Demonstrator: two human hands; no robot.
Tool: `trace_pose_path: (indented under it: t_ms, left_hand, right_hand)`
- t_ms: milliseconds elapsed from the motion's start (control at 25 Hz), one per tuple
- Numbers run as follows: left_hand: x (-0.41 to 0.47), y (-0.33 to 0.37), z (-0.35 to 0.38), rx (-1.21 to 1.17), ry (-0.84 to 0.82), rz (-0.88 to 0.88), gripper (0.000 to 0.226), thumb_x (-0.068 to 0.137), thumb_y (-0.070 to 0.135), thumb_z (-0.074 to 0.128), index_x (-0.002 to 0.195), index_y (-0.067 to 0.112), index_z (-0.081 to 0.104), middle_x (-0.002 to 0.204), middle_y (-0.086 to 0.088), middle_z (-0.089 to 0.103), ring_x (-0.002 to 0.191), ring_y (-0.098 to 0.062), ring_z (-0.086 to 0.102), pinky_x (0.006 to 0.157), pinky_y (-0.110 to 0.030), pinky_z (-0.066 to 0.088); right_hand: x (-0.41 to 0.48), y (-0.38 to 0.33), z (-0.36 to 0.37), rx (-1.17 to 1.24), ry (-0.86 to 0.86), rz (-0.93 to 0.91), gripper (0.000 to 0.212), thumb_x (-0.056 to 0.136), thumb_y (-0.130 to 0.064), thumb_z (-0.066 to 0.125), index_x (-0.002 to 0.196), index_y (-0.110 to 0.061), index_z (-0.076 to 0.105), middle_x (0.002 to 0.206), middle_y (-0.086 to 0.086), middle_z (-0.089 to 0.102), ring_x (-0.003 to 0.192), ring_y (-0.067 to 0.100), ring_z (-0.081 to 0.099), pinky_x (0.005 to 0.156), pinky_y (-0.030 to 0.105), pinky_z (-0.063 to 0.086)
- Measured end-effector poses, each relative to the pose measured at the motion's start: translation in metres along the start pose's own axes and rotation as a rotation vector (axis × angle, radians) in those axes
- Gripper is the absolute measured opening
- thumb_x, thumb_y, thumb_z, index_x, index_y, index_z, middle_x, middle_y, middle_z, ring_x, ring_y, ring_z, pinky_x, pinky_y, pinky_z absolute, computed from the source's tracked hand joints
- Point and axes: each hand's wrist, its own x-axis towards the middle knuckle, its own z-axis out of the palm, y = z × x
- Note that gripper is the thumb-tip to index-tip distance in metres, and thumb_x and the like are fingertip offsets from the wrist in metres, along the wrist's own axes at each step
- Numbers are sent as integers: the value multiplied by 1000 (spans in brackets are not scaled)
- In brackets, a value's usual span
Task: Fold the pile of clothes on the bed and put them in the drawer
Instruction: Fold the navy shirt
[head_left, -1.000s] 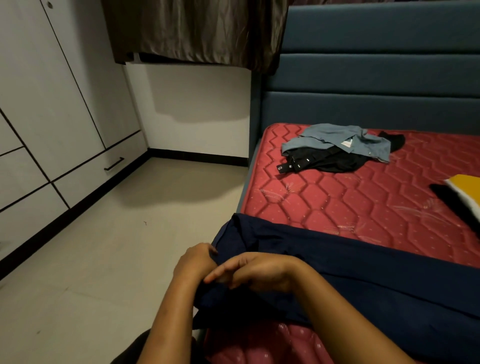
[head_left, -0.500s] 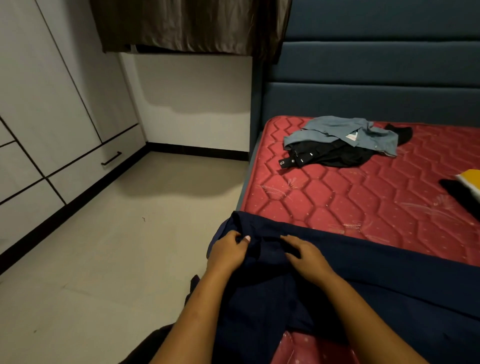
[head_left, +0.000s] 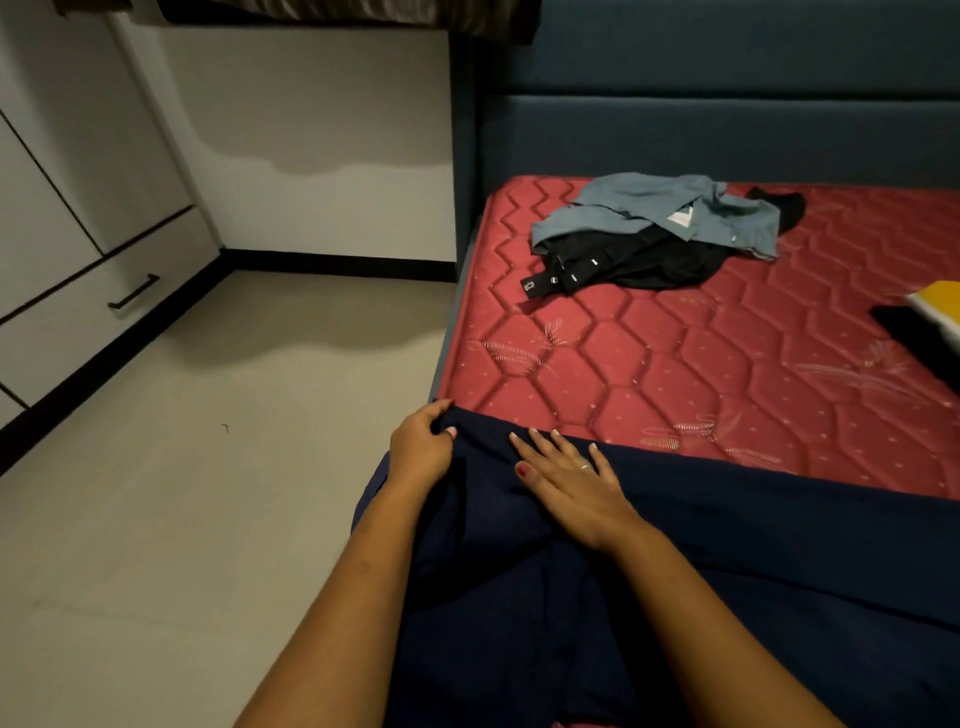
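Note:
A navy blue garment (head_left: 753, 545) lies spread across the near part of the red mattress (head_left: 649, 353), its left end hanging over the bed's side. My left hand (head_left: 422, 441) grips the garment's far left corner at the mattress edge. My right hand (head_left: 569, 480) lies flat on the cloth just beside it, fingers straight and spread. Farther back on the bed sits a small pile: a grey-blue shirt (head_left: 670, 213) on top of a black garment (head_left: 639, 260). The white drawer (head_left: 98, 306) with a black handle is low in the wardrobe at left.
A yellow and white item (head_left: 937, 306) with something black under it lies at the mattress's right edge. The blue padded headboard (head_left: 727, 124) stands behind the bed. Pale floor (head_left: 208, 467) stretches between bed and wardrobe.
Both hands have slid forward along the navy garment to its far edge. My right hand has flattened out on the cloth. My view has dipped and moved closer to the bed.

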Motion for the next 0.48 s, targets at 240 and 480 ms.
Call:
trace_pose_path:
  t_ms: [240, 480]
  left_hand:
    - [-25, 45, 16, 457, -181, -37, 76, 91, 38, 58, 152, 24, 16, 160, -9, -7, 146, -32, 0, 117, -48, 13]
    - [-102, 73, 98, 552, -363, 318, 63, 100, 47, 30, 154, 22, 7, 162, -1, 3, 148, -23, -2, 118, -45, 1]
  right_hand:
    - [12, 0, -4, 31, -123, 7, 50, 96, -62, 9, 145, -55, 5, 159, -20, -3, 145, 2, -12, 116, 45, -16]
    - [-31, 61, -19, -377, -18, -211, 63, 95, -49, 16, 149, -22, 0, 159, -6, 8, 147, 15, -4, 114, 33, -18]
